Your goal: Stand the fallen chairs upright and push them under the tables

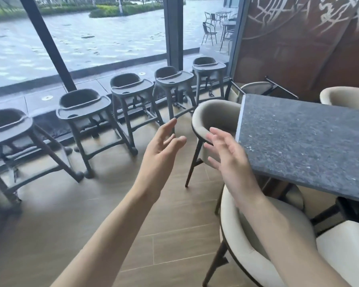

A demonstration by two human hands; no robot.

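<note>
Two bare hands reach forward with fingers spread, each grip released and holding nothing. Just beyond the right hand (226,156) and left hand (162,150), an upright cream chair (214,117) stands tucked against the dark stone worktop (309,141), untouched.

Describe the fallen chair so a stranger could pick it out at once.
Start at the dark speckled stone table on the right. Beyond its far corner, against the brown wall, lies the fallen chair. Unlike the upright cream chairs around the table, its dark legs jut out sideways.
</note>
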